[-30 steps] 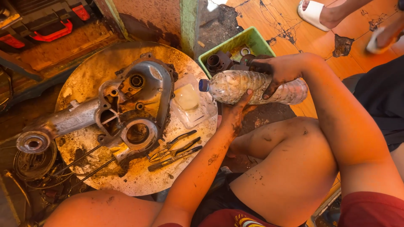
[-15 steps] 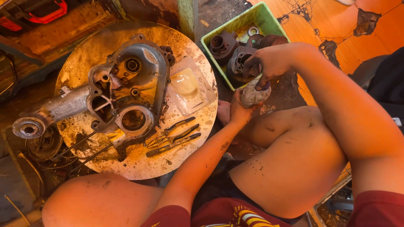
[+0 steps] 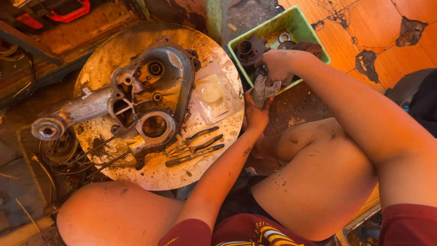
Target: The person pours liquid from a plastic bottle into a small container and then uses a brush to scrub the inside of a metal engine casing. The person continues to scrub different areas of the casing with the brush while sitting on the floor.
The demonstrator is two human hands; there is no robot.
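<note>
Round grimy board (image 3: pixel 136 177) bears casing (image 3: pixel 145 95); beside it, right hand (image 3: pixel 275 66) grips bottle (image 3: pixel 263 91) upended by green tray (image 3: pixel 300 23), left hand (image 3: pixel 256 114) cupped underneath—best kept steady, tipped slowly.

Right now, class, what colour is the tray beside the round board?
Green: the tray has a light green rim, seen in the head view, the only one.

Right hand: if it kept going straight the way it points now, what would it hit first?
The right hand, gripping the bottle, points toward the top left, over the green tray. First in that line would likely be the dark metal part in the tray, though depth is hard to judge.
</note>
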